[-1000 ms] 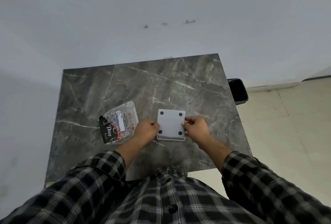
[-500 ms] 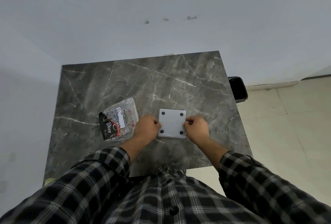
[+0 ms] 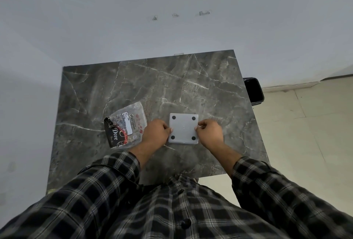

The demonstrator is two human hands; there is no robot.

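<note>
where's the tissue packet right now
In the head view the tissue packet lies flat on the marble table, left of centre, just beside the left hand, which with the right hand grips the white square slab.

I see my left hand (image 3: 155,133) and right hand (image 3: 209,132) low in front of me, forearms angled inward, fingers curled, each pinching an opposite edge of the white square (image 3: 183,128).
</note>
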